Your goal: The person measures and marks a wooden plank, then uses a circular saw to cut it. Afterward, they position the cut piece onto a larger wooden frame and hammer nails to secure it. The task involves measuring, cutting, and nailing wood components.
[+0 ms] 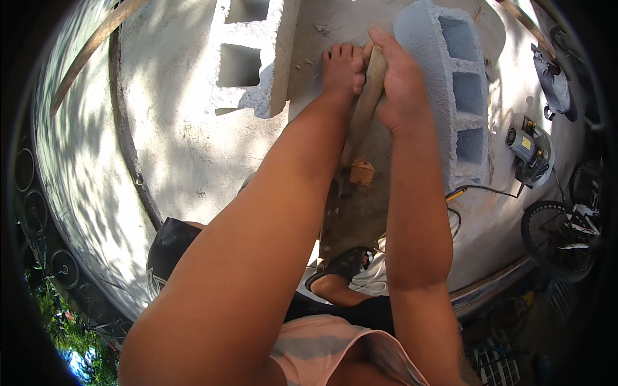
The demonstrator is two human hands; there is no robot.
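Two hands at one wooden stick (367, 106): I log it above the concrete floor (180, 148), well in from the floor's near right edge, between the left block (281, 55) and the right block (432, 71). The right hand (403, 83) is curled round its upper part; the left hand (338, 76) lies close against it, fingers partly bent, grip not determinable. I judge handling underway, stick not laid down; finished work and remainder I cannot tell.
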